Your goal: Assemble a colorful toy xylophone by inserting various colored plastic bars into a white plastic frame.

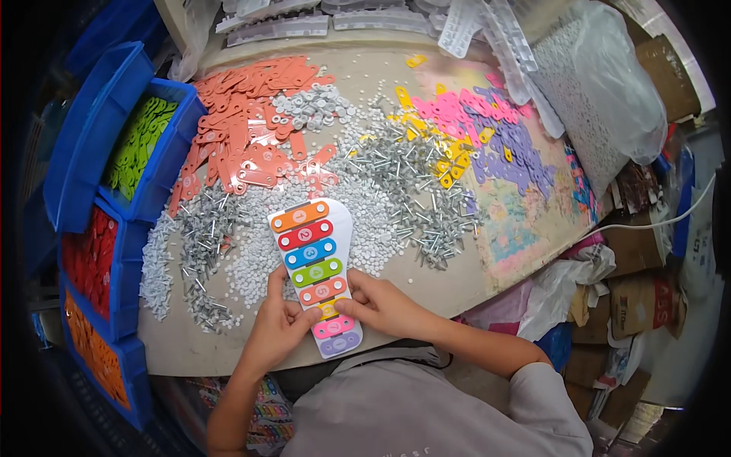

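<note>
A white toy xylophone (342, 227) with a row of coloured bars stands tilted over the table's near edge, its wide end pointing away from me. My left hand (276, 324) grips its left side, with the thumb on the yellow bar. From the right, my right hand (381, 306) is closed on the opposite edge, thumb also at the yellow bar. White round caps show at the ends of the upper bars. Beyond the toy lie small white plastic caps (263, 266) and heaps of metal pins (434, 217).
Salmon-coloured bars (244, 145) are piled at the far left, with pink bars (457, 110) and purple bars (502, 148) at the far right. Blue bins (129, 320) line the left edge. A clear bag of pellets (586, 84) and white plastic strips (278, 29) stand behind. Cardboard boxes (640, 301) are at right.
</note>
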A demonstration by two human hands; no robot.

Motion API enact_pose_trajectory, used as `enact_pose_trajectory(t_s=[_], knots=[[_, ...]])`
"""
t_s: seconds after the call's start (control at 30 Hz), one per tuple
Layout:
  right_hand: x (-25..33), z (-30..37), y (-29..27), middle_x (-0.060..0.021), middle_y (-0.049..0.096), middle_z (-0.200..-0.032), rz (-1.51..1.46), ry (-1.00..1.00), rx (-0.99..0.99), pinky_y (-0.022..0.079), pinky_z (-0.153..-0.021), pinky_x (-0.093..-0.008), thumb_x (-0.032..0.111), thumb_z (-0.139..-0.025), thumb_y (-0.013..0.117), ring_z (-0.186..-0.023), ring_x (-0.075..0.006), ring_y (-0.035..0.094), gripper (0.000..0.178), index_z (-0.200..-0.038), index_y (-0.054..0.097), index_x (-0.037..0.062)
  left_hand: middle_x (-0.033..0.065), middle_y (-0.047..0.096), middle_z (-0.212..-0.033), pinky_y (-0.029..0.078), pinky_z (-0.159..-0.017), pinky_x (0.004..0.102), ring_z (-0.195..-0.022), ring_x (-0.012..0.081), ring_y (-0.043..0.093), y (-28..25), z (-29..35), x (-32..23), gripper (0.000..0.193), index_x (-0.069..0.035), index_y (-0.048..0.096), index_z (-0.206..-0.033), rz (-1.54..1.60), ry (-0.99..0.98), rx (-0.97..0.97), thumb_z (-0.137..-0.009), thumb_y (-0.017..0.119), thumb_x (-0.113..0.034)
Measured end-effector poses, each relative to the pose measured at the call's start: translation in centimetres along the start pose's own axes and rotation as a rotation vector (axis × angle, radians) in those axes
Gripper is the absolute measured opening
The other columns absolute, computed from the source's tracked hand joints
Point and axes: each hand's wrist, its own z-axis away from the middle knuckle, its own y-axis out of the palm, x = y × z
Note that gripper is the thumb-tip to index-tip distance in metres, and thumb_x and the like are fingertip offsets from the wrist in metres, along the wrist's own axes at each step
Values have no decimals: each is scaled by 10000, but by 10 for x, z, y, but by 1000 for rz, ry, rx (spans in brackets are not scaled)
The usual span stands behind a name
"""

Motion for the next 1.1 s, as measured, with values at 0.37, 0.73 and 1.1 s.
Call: enact_pose_trajectory(t_s=[0.37, 0.73, 1.1], knots=[[-26, 12, 20, 15, 533, -614, -34, -136, -418, 353, -417, -239, 199, -1031, 546, -472, -47, 457, 227, -1203, 507, 56, 14, 657, -770, 448, -599, 229, -686, 43, 581, 9, 32, 33, 526, -1, 429, -1393, -10, 238, -314, -926, 670, -17], [-34, 20, 32, 13, 568, -662, -97, -315, -453, 384, -468, -205, 90, -1015, 564, -524, -43, 511, 71, -1014, 572, 19, 142, 647, -904, 488, -784, 413, -873, 330, 624, -147, 49, 40, 66, -11, 673, -918, -823, 478, -1129, -897, 665, -72], [-6, 3, -82, -121, 659, -1007, 832, -497, -1032, 484, -829, -396, -5, -839, 687, -952, -312, 602, 197, -1032, 696, 29, 115, 605, -873, 464, -788, 405, -870, 313, 592, -152, 22, 44, 74, -18, 652, -893, -1144, 446, -1102, -856, 691, -69]])
